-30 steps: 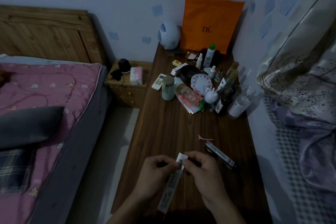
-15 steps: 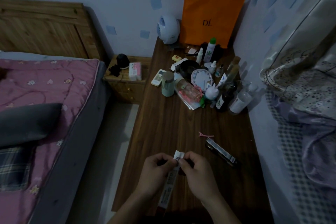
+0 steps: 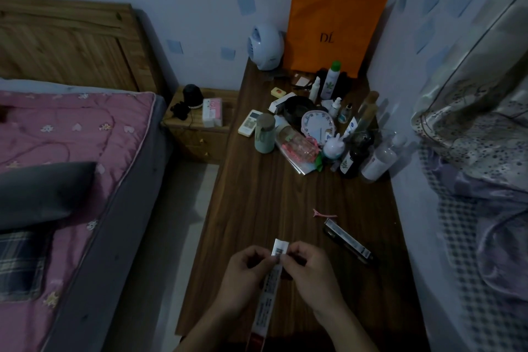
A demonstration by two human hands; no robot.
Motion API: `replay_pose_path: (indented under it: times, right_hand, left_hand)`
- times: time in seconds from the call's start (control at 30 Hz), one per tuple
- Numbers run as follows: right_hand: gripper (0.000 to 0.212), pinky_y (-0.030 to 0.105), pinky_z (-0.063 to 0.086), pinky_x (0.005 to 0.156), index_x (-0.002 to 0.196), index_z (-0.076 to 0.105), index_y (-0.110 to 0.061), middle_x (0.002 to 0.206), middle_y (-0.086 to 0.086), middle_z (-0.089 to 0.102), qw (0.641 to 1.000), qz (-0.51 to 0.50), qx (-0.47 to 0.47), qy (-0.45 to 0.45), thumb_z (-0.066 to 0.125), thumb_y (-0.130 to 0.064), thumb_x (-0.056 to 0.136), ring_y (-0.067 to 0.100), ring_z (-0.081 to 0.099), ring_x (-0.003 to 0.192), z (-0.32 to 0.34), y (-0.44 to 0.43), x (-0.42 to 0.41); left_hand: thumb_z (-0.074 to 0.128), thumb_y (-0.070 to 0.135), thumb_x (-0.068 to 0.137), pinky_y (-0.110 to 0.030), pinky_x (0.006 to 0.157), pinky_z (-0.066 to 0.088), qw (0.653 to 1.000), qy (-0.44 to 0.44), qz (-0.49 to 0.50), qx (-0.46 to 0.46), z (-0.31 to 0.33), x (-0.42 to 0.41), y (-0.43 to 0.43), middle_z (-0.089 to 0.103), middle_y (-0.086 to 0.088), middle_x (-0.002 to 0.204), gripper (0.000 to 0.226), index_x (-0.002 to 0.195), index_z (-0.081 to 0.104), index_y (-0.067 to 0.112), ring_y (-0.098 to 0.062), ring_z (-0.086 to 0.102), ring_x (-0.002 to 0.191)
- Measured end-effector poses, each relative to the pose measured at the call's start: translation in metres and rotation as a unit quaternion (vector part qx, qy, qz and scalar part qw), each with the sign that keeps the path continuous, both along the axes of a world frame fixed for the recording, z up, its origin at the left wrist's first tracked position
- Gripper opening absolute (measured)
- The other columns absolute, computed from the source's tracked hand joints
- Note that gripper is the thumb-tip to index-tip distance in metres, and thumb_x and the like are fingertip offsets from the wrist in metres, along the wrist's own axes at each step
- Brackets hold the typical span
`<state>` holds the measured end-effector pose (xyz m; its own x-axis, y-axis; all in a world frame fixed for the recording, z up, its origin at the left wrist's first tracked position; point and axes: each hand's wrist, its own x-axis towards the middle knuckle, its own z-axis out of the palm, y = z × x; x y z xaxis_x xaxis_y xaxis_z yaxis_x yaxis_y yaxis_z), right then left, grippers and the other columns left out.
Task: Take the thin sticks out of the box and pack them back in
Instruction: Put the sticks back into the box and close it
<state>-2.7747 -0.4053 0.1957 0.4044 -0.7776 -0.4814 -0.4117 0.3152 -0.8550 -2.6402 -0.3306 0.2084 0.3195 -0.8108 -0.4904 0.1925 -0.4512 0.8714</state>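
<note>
Early stage: box [image 3: 267, 297] held over table [image 3: 257, 208], left hand [image 3: 245, 280] gripping body, right hand [image 3: 310, 273] pinching raised end flap [image 3: 279, 248]. No sticks visible, presumably inside. Removal and repacking both left.

A long dark wood-grain worktop [image 3: 257, 208] runs along the wall. At its far end an orange bag [image 3: 334, 28] stands upright with a round white fan [image 3: 265, 46] just beside it. Nearer lies a crowded cluster: bottles, a white remote [image 3: 250, 122], a pale green cup [image 3: 264, 137], a round clock face [image 3: 317, 126] and a small white rabbit figure [image 3: 333, 147]. Apart from these, a pink hair clip [image 3: 324, 213] lies near a slim dark box [image 3: 347, 241].
</note>
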Motion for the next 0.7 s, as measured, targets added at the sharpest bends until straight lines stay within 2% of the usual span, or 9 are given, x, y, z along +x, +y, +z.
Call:
replay_pose_path:
  times: [0.2, 0.3, 0.37, 0.47, 0.53, 0.6, 0.7]
  right_hand:
    - [0.014, 0.021, 0.059, 0.066, 0.085, 0.076, -0.027, 0.091, -0.011, 0.077, 0.999, -0.021, 0.032, 0.001, 0.070, -0.014, 0.088, 0.003, 0.073, 0.085, -0.016, 0.002, 0.003]
    - [0.013, 0.024, 0.059, 0.071, 0.090, 0.077, -0.025, 0.092, -0.006, 0.078, 0.996, -0.030, 0.086, -0.013, 0.070, -0.013, 0.088, 0.007, 0.074, 0.086, -0.024, 0.003, 0.004]
    - [0.014, 0.026, 0.059, 0.073, 0.099, 0.076, -0.025, 0.098, -0.004, 0.077, 0.992, -0.034, 0.121, -0.008, 0.070, -0.016, 0.089, 0.009, 0.074, 0.090, -0.031, 0.003, 0.004]
    - [0.022, 0.026, 0.057, 0.077, 0.114, 0.069, -0.028, 0.113, -0.003, 0.070, 0.989, -0.025, 0.146, 0.027, 0.067, -0.031, 0.092, 0.011, 0.069, 0.099, -0.039, 0.005, 0.006]
    - [0.009, 0.021, 0.053, 0.072, 0.100, 0.068, -0.039, 0.106, -0.013, 0.068, 0.989, -0.006, 0.137, 0.060, 0.064, -0.035, 0.093, 0.003, 0.065, 0.096, -0.042, 0.007, 0.008]
    - [0.010, 0.016, 0.050, 0.066, 0.088, 0.069, -0.042, 0.099, -0.016, 0.069, 0.989, 0.016, 0.123, 0.079, 0.064, -0.034, 0.093, -0.001, 0.066, 0.090, -0.045, 0.007, 0.007]
    - [0.010, 0.014, 0.051, 0.064, 0.093, 0.070, -0.039, 0.099, -0.015, 0.070, 0.987, 0.053, 0.113, 0.104, 0.064, -0.031, 0.094, -0.002, 0.067, 0.090, -0.053, 0.008, 0.004]
  left_hand:
    - [0.068, 0.013, 0.089, -0.013, 0.056, 0.049, 0.999, 0.001, -0.011, 0.035, -0.018, 0.002, 0.009, 0.077, 0.000, 0.077, 0.014, 0.076, 0.073, 0.015, -0.005, 0.070, 0.068]
    - [0.067, 0.017, 0.090, -0.013, 0.059, 0.051, 0.999, -0.011, -0.011, 0.049, -0.025, 0.002, 0.010, 0.077, 0.001, 0.083, 0.012, 0.080, 0.073, 0.014, -0.006, 0.072, 0.073]
    - [0.065, 0.021, 0.090, -0.016, 0.062, 0.053, 0.998, -0.018, -0.011, 0.060, -0.031, 0.002, 0.011, 0.077, 0.002, 0.087, 0.011, 0.084, 0.073, 0.016, -0.009, 0.074, 0.079]
    - [0.065, 0.019, 0.090, -0.021, 0.065, 0.056, 0.998, 0.009, 0.012, 0.059, -0.040, 0.002, 0.012, 0.077, -0.003, 0.090, 0.009, 0.089, 0.072, 0.012, -0.016, 0.075, 0.081]
    - [0.066, 0.018, 0.090, -0.028, 0.069, 0.060, 0.998, 0.026, 0.022, 0.058, -0.047, 0.002, 0.013, 0.077, -0.005, 0.091, 0.009, 0.091, 0.072, 0.011, -0.019, 0.076, 0.083]
    - [0.066, 0.019, 0.089, -0.034, 0.074, 0.062, 0.997, 0.033, 0.032, 0.061, -0.055, 0.001, 0.014, 0.078, -0.004, 0.092, 0.008, 0.088, 0.074, 0.015, -0.020, 0.076, 0.085]
    - [0.068, 0.019, 0.088, -0.032, 0.072, 0.062, 0.995, 0.016, 0.059, 0.075, -0.068, 0.001, 0.016, 0.078, -0.001, 0.090, 0.010, 0.083, 0.077, 0.021, -0.017, 0.076, 0.082]
